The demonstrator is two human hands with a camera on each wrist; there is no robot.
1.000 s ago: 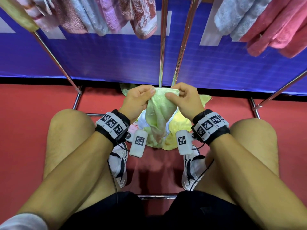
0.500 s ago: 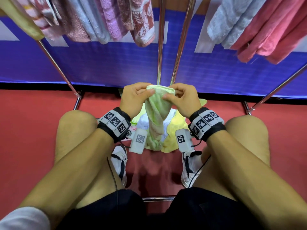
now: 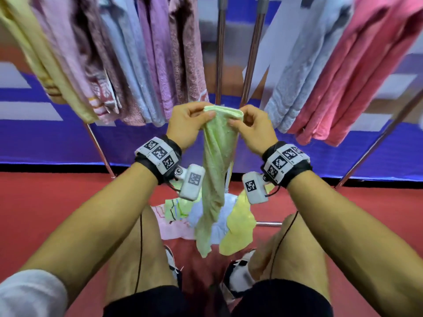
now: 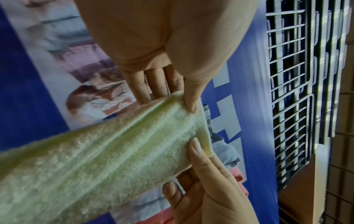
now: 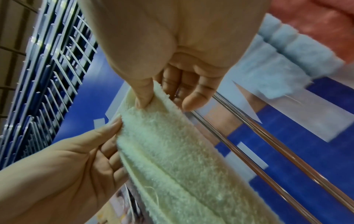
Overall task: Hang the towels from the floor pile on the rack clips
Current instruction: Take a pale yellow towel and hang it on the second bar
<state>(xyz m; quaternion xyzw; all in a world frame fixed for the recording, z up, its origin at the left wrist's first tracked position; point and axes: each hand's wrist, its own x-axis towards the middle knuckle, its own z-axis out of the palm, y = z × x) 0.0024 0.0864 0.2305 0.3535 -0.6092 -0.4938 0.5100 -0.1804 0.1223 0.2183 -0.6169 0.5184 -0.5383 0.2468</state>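
A pale green towel (image 3: 215, 165) hangs from both hands in front of the rack. My left hand (image 3: 187, 124) pinches its top hem at the left corner, thumb on the near face. My right hand (image 3: 251, 126) pinches the right corner of the same hem. The left wrist view shows the towel (image 4: 107, 153) stretched between the left thumb and the right hand's fingertips (image 4: 195, 145). In the right wrist view the right thumb presses the towel (image 5: 172, 144) edge. The floor pile (image 3: 238, 227) of yellow, white and pink towels lies below. Rack clips are out of sight.
Several towels hang on the rack: yellow, pink, blue and purple ones (image 3: 128, 65) on the left, light blue (image 3: 304, 72) and coral pink (image 3: 366, 72) on the right. Two chrome rack poles (image 3: 249, 53) rise behind the hands. Knees and shoes are below, on the red floor (image 3: 45, 213).
Both hands have lifted the green towel up off the pile toward the hanging towels. The view has tilted upward, and the towel now hangs free at full length.
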